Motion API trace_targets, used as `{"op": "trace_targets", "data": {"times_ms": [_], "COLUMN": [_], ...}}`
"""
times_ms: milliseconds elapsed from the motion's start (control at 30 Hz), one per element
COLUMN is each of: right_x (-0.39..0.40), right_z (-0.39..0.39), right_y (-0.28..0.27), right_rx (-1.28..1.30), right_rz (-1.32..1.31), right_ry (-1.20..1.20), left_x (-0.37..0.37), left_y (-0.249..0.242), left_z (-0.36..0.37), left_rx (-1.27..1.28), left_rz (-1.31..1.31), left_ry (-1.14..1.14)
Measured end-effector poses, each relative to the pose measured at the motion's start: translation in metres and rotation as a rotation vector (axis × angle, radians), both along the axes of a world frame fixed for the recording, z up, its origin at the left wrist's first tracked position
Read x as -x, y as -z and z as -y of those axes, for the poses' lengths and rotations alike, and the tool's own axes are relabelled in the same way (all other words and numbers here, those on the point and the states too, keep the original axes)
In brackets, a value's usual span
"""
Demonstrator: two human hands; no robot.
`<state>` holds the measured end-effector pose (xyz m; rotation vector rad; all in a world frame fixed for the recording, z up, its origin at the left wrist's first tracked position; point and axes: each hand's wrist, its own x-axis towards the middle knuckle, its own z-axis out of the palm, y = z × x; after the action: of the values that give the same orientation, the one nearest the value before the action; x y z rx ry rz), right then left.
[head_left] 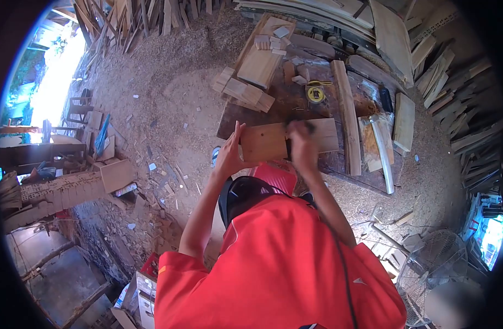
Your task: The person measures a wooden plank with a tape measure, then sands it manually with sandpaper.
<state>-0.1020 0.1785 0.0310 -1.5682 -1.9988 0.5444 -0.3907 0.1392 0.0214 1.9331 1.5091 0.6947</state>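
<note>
At the frame's centre, over the dark table [295,107], the left hand [229,153] gripped a flat pale wooden board [268,141]; the right hand [302,143] pressed closed on it, seemingly marking, needing steady support

My left grip [229,155] steadies the wood board's [268,141] left edge; my right grip [302,143] presses a dark tool, too blurred to identify, onto it. Tape measure [315,94] and a long plank [347,118] lie on the worktop [295,107].
</note>
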Motion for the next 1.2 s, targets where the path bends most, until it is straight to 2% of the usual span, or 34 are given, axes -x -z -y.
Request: {"op": "trace_targets", "data": {"times_ms": [67, 100, 200, 233, 333, 367, 467, 500, 633, 733, 833, 933, 1033, 1067, 1100, 1200], "right_x": [0.01, -0.003, -0.058, -0.059, -0.013, -0.005, -0.037, -0.056, -0.078, -0.06, -0.044, -0.047, -0.085, -0.106, -0.13, -0.208], "right_z": [0.018, 0.021, -0.006, -0.013, -0.006, 0.007, 0.02, 0.018, 0.008, 0.02, 0.027, 0.035, 0.04, 0.042, 0.045, 0.059], "right_y": [0.007, 0.004, 0.002, 0.002, -0.005, -0.002, 0.013, 0.011, -0.008, -0.057, -0.087, -0.106, -0.103, -0.093, -0.079, -0.048], "right_rx": [-0.133, -0.099, 0.004, -0.078, 0.035, -0.041, -0.064, -0.033, -0.017, 0.26, 0.291, 0.341, 0.067, 0.031, -0.004, -0.136], "right_rz": [0.053, -0.003, -0.099, -0.022, 0.062, 0.041, -0.016, -0.045, -0.156, -0.308, -0.439, -0.488, -0.347, -0.266, -0.185, 0.075], "right_ry": [-0.382, -0.358, 0.078, 0.215, 0.067, -0.15, -0.351, -0.185, 0.064, -0.026, -0.24, -0.192, 0.051, 0.186, 0.318, 0.587], "left_x": [0.002, 0.003, 0.001, 0.001, 0.0, 0.0, 0.0, 0.0, -0.004, -0.028, -0.067, -0.082, -0.093, -0.094, -0.098, -0.105], "left_y": [-0.003, -0.004, 0.0, 0.003, 0.003, 0.002, -0.003, -0.004, -0.015, -0.047, -0.089, -0.08, -0.084, -0.082, -0.083, -0.083], "left_z": [-0.001, 0.001, -0.004, 0.001, 0.001, -0.001, -0.002, -0.002, -0.001, 0.0, -0.008, -0.017, -0.023, -0.026, -0.034, -0.064], "left_rx": [0.001, -0.002, -0.034, -0.038, -0.058, -0.043, -0.018, -0.024, -0.06, -0.246, -0.319, -0.243, -0.262, -0.273, -0.401, -0.479], "left_rz": [-0.017, -0.029, -0.011, -0.001, 0.008, 0.012, 0.009, 0.0, -0.1, -0.091, -0.003, 0.115, 0.152, 0.145, 0.103, 0.016], "left_ry": [0.002, 0.003, -0.007, -0.007, -0.009, -0.012, -0.019, -0.022, 0.014, -0.008, 0.14, 0.325, 0.201, 0.162, 0.118, 0.093]}}
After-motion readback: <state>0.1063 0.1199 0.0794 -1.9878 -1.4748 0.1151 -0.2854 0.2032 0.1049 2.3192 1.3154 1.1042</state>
